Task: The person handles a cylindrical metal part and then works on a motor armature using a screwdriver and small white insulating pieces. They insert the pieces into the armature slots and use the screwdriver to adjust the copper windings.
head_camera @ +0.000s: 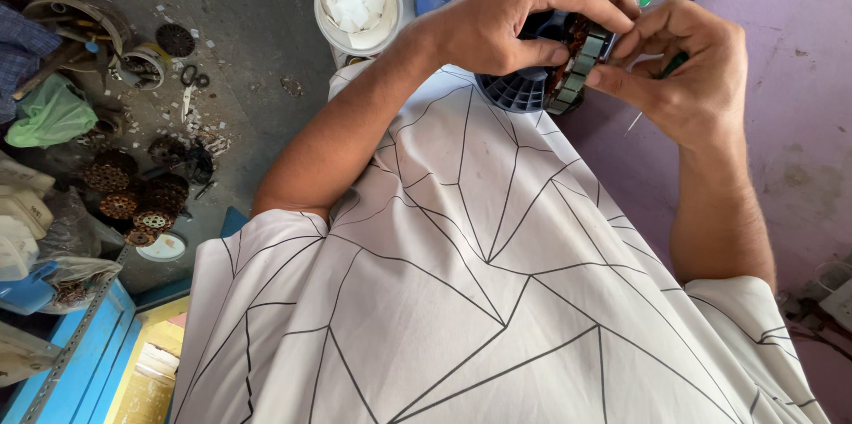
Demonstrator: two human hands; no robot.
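A dark motor stator with copper windings was held at chest height above a blue fan housing. It was gripped by the left hand, fingers curled over its top, thumb pressed beneath. Its slotted edge was pinched by the right hand. A white tub of paper pieces stood nearby.

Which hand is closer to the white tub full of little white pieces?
The left hand. It grips the round wound part just right of the white tub; the right hand is farther away, beyond that part.
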